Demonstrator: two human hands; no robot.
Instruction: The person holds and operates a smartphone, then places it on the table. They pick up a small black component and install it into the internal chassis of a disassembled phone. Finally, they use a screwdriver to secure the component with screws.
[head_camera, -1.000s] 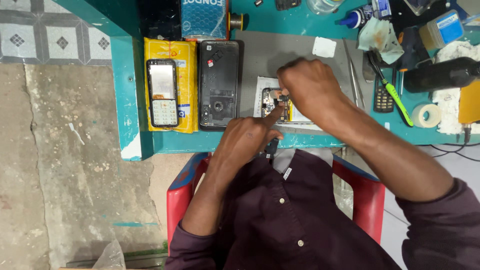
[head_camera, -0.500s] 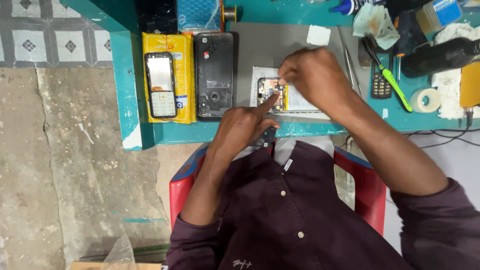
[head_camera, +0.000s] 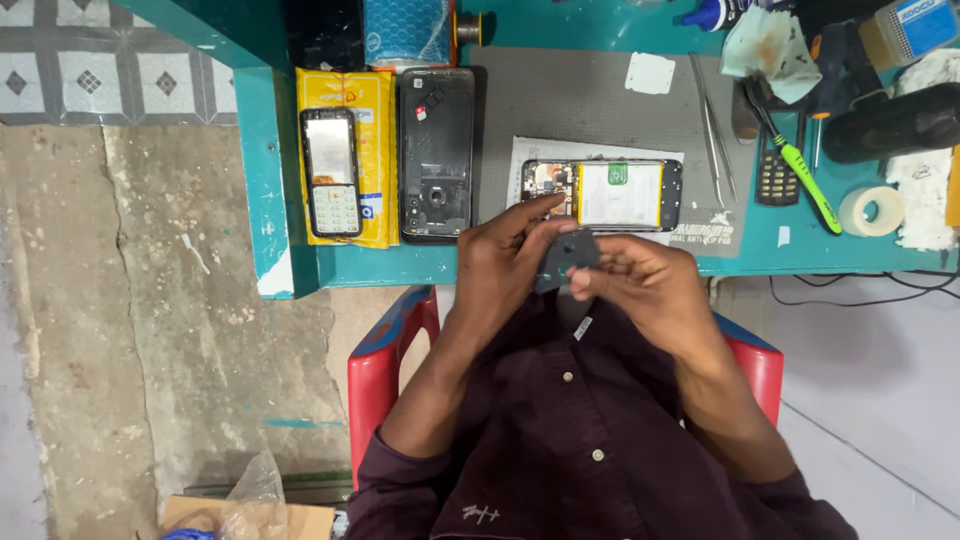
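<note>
Your left hand (head_camera: 505, 265) and right hand (head_camera: 645, 285) meet at the frame's centre, both pinching a small dark grey plastic cover (head_camera: 566, 260) held just below the tabletop (head_camera: 265, 160) edge. Directly above them, the opened phone (head_camera: 602, 194) lies on a grey mat (head_camera: 570, 105). Farther left sit a black back shell (head_camera: 437, 155) and a keypad phone (head_camera: 331, 172) on a yellow packet (head_camera: 375, 150). Tweezers (head_camera: 712, 128) lie upper right.

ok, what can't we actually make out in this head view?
- Small dark part held between left hand and right hand: the fingers cover its edges, so its full shape is unclear.
- Opened phone: its board components are too small to tell apart.
- Items along the top of the teal table: cut off by the frame edge.
- Red chair: mostly hidden by the person's body.
</note>
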